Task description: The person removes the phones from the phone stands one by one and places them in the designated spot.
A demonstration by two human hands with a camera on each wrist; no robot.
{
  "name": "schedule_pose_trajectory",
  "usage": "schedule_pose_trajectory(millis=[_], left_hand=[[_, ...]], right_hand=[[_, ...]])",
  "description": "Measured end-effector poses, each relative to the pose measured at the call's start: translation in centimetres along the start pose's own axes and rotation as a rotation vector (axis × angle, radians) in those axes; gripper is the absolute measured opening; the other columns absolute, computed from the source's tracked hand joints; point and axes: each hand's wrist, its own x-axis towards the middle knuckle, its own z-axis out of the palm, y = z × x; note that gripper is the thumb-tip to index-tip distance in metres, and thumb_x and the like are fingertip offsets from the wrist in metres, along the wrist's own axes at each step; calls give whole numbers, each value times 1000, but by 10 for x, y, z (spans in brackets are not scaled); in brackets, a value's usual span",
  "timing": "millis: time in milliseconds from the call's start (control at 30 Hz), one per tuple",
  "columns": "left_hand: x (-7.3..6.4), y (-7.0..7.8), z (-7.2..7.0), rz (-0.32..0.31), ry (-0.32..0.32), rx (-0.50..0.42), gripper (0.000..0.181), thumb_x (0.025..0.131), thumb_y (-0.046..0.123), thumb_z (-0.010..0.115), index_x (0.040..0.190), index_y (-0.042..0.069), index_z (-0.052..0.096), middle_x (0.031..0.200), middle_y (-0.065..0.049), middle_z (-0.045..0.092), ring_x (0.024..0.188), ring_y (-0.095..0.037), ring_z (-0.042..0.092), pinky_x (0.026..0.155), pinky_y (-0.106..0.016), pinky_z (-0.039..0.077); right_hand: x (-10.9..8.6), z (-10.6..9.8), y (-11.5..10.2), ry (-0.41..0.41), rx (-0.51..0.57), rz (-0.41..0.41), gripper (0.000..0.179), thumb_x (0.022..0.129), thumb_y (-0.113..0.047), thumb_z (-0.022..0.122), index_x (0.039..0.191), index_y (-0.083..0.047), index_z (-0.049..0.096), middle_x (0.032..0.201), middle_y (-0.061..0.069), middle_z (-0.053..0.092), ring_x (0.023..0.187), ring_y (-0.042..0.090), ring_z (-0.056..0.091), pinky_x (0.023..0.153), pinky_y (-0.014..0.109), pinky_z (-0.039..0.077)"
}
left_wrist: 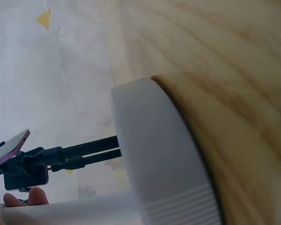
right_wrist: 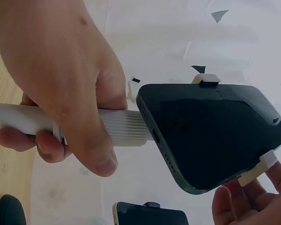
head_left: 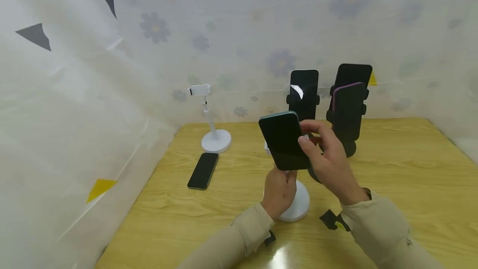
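Phone at the clamp, both hands engaged

The left hand point(head_left: 279, 190) was wrapped around the pole of a white stand point(head_left: 298, 206), under the phone point(head_left: 284, 140); its forearm was stretched forward from the lower edge of the head view. The right hand point(head_left: 330, 163) was raised higher, angled in from the right, and the phone's right edge was pinched by its thumb and bent fingers beside the clamp. The phone was tilted above the bench point(head_left: 410, 169), screen towards the person.

In the right wrist view, what was mostly hidden from the head was shown: both long edges of the phone were bracketed by the white clamp point(right_wrist: 260, 168), a port and small holes were seen along one short edge, and the left thumb was laid over a ribbed collar point(right_wrist: 126, 127). By the left wrist camera, the base's thick side was shown close up. Only in the head view was a flat phone point(head_left: 203, 171) seen, beside another white stand point(head_left: 216, 141).
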Motion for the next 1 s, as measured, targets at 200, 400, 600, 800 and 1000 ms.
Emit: schedule_pose_trajectory(millis=[200, 400, 600, 800, 1000], left_hand=[[-2, 0, 1, -20, 21, 14, 19, 107, 28, 42, 106, 16, 56, 70, 3, 50, 58, -2, 41, 52, -17, 37], [-6, 0, 1, -31, 19, -13, 18, 107, 25, 43, 100, 14, 55, 66, 3, 47, 53, -1, 39, 49, -17, 35], [-6, -2, 2, 11, 47, 19, 24, 106, 23, 44, 87, 14, 58, 66, 2, 48, 54, -1, 39, 50, -16, 35], [-7, -5, 3, 78, 60, 33, 23, 105, 21, 46, 85, 15, 56, 63, 1, 48, 55, -1, 39, 50, -15, 35], [-9, -5, 1, 109, 57, 5, 21, 106, 24, 45, 92, 13, 58, 66, 1, 48, 58, -1, 40, 54, -16, 37]], right_hand=[[12, 5, 5, -83, 41, 29, 28, 103, -12, 49, 130, -6, 56, 122, 0, 60, 106, 8, 57, 89, 16, 47], [25, 12, 9, -156, 127, 44, 29, 104, -16, 47, 128, -2, 56, 116, 13, 65, 95, 7, 68, 81, 24, 58], [27, 16, 14, -128, 166, 81, 31, 105, -21, 47, 119, 3, 59, 103, 7, 70, 82, 9, 71, 72, 29, 60], [23, 19, 21, -27, 245, 53, 33, 107, -19, 43, 116, 9, 58, 96, -16, 67, 81, 6, 70, 71, 24, 59], [23, 20, 19, 14, 251, 98, 35, 107, -23, 44, 114, 8, 58, 94, -16, 68, 80, 6, 69, 71, 25, 59]])
